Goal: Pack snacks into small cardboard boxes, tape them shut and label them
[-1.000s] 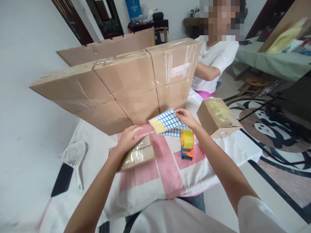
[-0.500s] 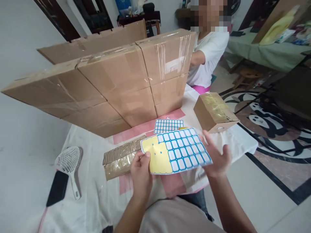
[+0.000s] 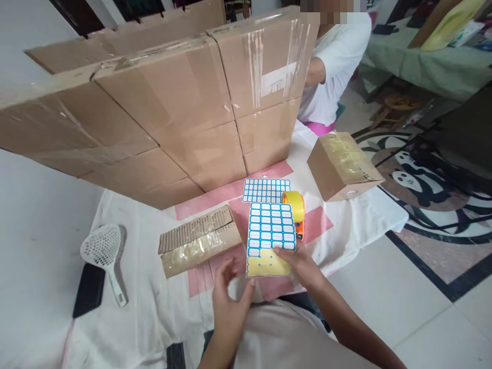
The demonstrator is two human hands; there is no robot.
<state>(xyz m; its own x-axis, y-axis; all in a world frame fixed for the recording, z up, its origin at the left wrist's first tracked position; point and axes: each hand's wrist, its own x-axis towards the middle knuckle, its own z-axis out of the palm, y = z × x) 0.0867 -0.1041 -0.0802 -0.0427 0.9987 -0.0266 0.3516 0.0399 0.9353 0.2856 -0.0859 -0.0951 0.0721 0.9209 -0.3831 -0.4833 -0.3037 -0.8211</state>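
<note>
My right hand pinches the right edge of a label sheet with blue-framed white labels and a bare yellow backing end, held upright over the table. My left hand is just below the sheet's lower left corner, thumb and fingers apart, holding nothing. Behind it lies a second label sheet on the table. A yellow tape roll in an orange tape dispenser stands beside the held sheet, partly hidden by it. Left of the sheet lies a small taped carton.
Stacked cardboard boxes form a wall across the table's back. A taped box sits at right. A white skimmer rests over a black flat object at left. A person in a white shirt is behind the boxes.
The label sheet has turned from lengthwise to upright and passed from my left hand to my right. My left hand has let go. The tape dispenser has come into sight.
</note>
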